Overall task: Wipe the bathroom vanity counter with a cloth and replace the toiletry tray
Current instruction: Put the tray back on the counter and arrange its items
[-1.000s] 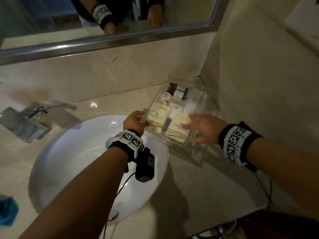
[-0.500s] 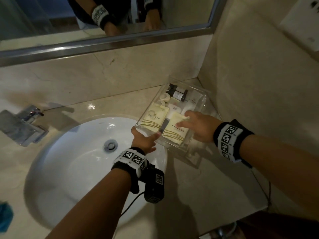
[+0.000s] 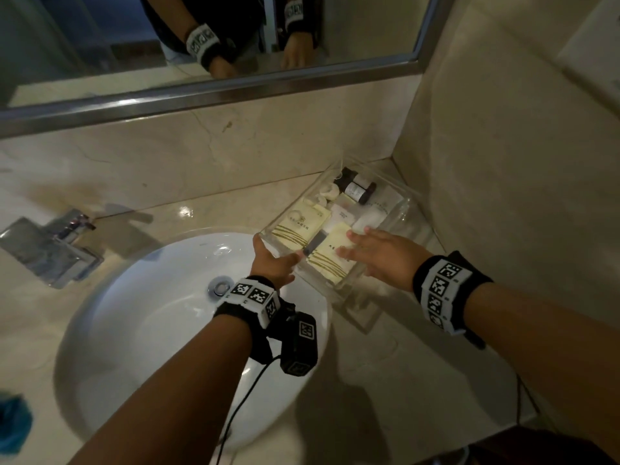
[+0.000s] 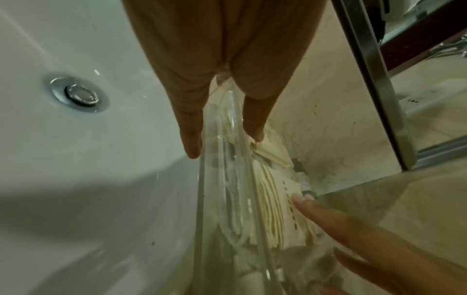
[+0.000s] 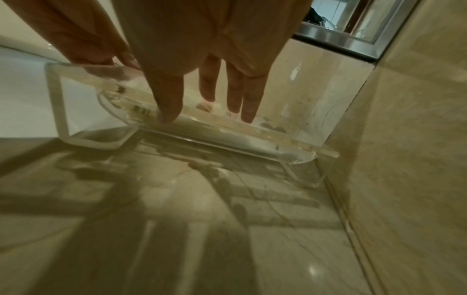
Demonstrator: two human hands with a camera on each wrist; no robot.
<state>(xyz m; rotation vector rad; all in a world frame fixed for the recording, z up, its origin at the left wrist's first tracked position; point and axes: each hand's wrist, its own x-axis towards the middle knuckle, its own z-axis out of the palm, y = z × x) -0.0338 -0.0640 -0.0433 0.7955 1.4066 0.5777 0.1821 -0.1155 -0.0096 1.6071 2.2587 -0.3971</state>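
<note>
The clear acrylic toiletry tray [image 3: 302, 199] stands on legs in the counter's back right corner, holding cream sachets [image 3: 330, 253] and small dark bottles [image 3: 357, 189]. My left hand [image 3: 271, 260] is at its near left corner. In the left wrist view the thumb and a finger of that hand [image 4: 222, 139] pinch the tray's clear wall [image 4: 227, 179]. My right hand [image 3: 379, 253] lies over the near right side of the tray. In the right wrist view its fingers [image 5: 207, 111] are straight, and the thumb touches the tray's near rim [image 5: 227, 137]. A blue cloth [image 3: 13, 424] lies at the far left edge.
A white basin [image 3: 134, 330] fills the counter's middle, with a chrome tap [image 3: 50, 250] at its left. The marble side wall [image 3: 503, 162] is close to the right of the tray. A mirror [image 3: 201, 45] hangs above the backsplash. Bare counter [image 3: 402, 380] lies in front of the tray.
My left hand has slid from the tray's left side back to its near left corner. The right hand has stayed over the tray's near right part.
</note>
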